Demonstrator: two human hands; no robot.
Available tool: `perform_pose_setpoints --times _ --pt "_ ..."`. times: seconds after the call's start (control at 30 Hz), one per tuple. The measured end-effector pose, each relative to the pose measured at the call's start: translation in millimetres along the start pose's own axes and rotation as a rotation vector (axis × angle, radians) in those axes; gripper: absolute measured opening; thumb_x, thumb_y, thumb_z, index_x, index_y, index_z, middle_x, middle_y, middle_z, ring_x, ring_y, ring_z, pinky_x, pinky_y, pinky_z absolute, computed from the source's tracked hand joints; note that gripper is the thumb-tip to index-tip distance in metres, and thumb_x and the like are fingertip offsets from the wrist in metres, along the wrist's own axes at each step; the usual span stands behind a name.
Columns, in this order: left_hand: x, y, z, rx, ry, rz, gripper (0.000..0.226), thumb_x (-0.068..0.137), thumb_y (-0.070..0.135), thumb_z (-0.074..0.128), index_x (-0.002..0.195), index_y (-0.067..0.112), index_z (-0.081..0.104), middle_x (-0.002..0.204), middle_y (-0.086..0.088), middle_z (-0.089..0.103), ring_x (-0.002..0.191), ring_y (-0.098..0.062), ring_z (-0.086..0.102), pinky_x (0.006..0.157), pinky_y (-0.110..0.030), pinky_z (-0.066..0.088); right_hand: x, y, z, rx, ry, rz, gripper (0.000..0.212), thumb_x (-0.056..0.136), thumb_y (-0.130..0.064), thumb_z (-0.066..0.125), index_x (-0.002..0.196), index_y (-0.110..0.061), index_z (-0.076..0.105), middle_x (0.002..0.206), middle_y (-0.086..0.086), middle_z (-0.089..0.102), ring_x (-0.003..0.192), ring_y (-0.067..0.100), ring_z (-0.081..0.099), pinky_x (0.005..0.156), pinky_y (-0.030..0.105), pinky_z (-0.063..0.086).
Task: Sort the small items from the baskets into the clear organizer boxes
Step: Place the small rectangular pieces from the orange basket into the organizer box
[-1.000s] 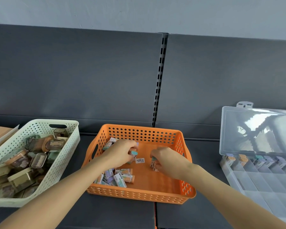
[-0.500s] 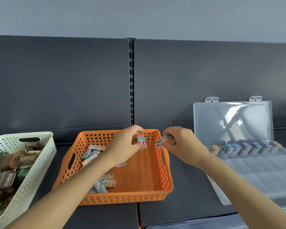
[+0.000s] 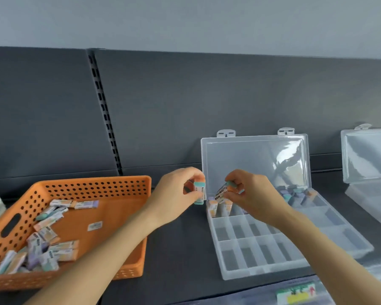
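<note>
Your left hand (image 3: 178, 191) grips a teal eraser (image 3: 198, 192) upright, axis 12-to-6, at the 10 o'clock corner of the organizer box (image 3: 262, 268). Your right hand (image 3: 252, 194) pinches a second eraser (image 3: 223, 190), tilted 8-to-2, above filled cells (image 3: 213, 208). The orange basket (image 3: 92, 187) is at 8 o'clock.

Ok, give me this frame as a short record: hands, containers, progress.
left hand: grips a teal-capped packet beside the box's left edge
right hand: pinches a labelled packet above the back row
organizer box: lid open; packets stand in the back row
orange basket: many loose packets left
</note>
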State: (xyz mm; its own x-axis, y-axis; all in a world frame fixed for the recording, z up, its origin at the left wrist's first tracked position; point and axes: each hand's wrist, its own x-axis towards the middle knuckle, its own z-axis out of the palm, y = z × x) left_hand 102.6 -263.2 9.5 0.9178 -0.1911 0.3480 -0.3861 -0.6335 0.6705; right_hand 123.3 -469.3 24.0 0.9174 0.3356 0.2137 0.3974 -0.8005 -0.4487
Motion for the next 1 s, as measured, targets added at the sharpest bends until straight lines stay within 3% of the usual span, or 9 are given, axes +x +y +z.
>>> perform_pose_setpoints --times 0.17,0.37,0.5,0.6,0.73,0.9,1.0 --pt "2 17 48 0.036 -0.023 -0.077 0.024 0.083 0.013 0.069 0.099 0.027 0.059 0.097 0.015 0.063 0.085 -0.005 0.061 0.07 -0.014 0.05 -10 48 -10 0.014 -0.05 -0.06 0.024 0.084 -0.022 0.07 0.106 -0.014 0.063 0.093 0.003 0.069 0.082 0.02 0.064 0.076 0.032 0.054" --pt "-6 26 78 0.107 -0.07 -0.21 0.025 0.08 0.014 0.071 0.101 0.023 0.061 0.098 0.013 0.064 0.087 -0.007 0.061 0.078 -0.026 0.055 -12 79 -6 0.013 -0.136 -0.185 0.018 0.084 -0.027 0.067 0.099 -0.017 0.064 0.088 -0.002 0.067 0.077 0.018 0.062 0.07 0.032 0.053" --pt "-12 25 92 0.171 -0.092 -0.278 0.026 0.083 0.016 0.07 0.107 0.021 0.062 0.119 0.013 0.061 0.093 -0.007 0.061 0.082 -0.02 0.052 -13 86 6 0.01 -0.233 -0.291 0.015 0.087 -0.024 0.065 0.1 -0.016 0.064 0.089 -0.001 0.065 0.074 0.017 0.059 0.059 0.015 0.041" --pt "-16 24 99 0.254 -0.086 -0.293 0.026 0.086 0.015 0.067 0.111 0.021 0.061 0.119 0.011 0.06 0.1 -0.009 0.058 0.084 -0.018 0.048 -14 88 17 0.002 -0.277 -0.329 0.015 0.088 -0.019 0.064 0.1 -0.012 0.064 0.091 0.003 0.065 0.075 0.02 0.059 0.061 0.014 0.041" --pt "-20 24 104 0.335 -0.107 -0.269 0.03 0.09 0.015 0.061 0.119 0.02 0.059 0.118 0.008 0.059 0.108 -0.009 0.052 0.088 -0.019 0.043 -13 92 30 -0.035 -0.324 -0.334 0.01 0.09 -0.014 0.059 0.099 -0.01 0.061 0.092 0.004 0.061 0.077 0.022 0.056 0.067 0.025 0.047" --pt "-18 21 106 0.384 -0.102 -0.247 0.031 0.09 0.017 0.06 0.121 0.021 0.058 0.12 0.007 0.059 0.11 -0.008 0.049 0.087 -0.015 0.039 -10 87 36 -0.054 -0.317 -0.343 0.01 0.091 -0.017 0.059 0.1 -0.013 0.061 0.096 0.003 0.06 0.076 0.018 0.056 0.066 0.018 0.045" --pt "-18 20 105 0.398 -0.12 -0.238 0.031 0.09 0.017 0.06 0.121 0.021 0.058 0.12 0.008 0.058 0.109 -0.008 0.048 0.085 -0.014 0.038 -8 86 39 -0.072 -0.316 -0.344 0.011 0.092 -0.017 0.058 0.102 -0.012 0.06 0.1 0.005 0.062 0.081 0.02 0.059 0.071 0.024 0.051"
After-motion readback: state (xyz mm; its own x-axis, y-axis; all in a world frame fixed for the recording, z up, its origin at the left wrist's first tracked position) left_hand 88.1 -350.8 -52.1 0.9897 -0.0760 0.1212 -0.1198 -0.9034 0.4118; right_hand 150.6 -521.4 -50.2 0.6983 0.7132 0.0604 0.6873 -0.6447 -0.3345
